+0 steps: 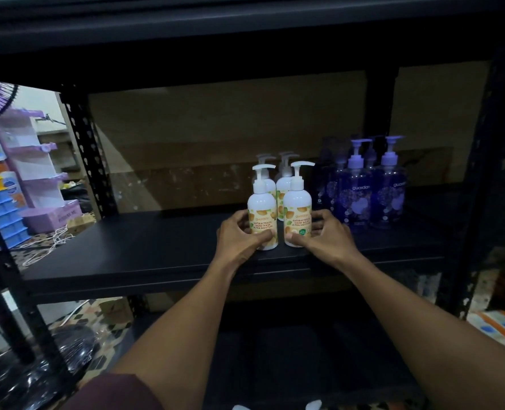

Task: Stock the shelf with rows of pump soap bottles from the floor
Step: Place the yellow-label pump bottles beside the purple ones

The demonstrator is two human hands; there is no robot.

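My left hand [239, 233] curled round the left hand-wash bottle [261, 202], my right hand [326, 232] round the right hand-wash bottle [298, 202], both upright on the shelf [127, 250].

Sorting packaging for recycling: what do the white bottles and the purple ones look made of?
White bottles: opaque plastic, likely, smooth with a soft sheen. Purple bottles: clear tinted plastic, probably; glossy and see-through, though glass can't be ruled out.

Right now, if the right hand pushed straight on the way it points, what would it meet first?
The right hand grips the front-right white bottle; pushed on, that would probably hit the rear white bottle behind it, though depth is unclear.
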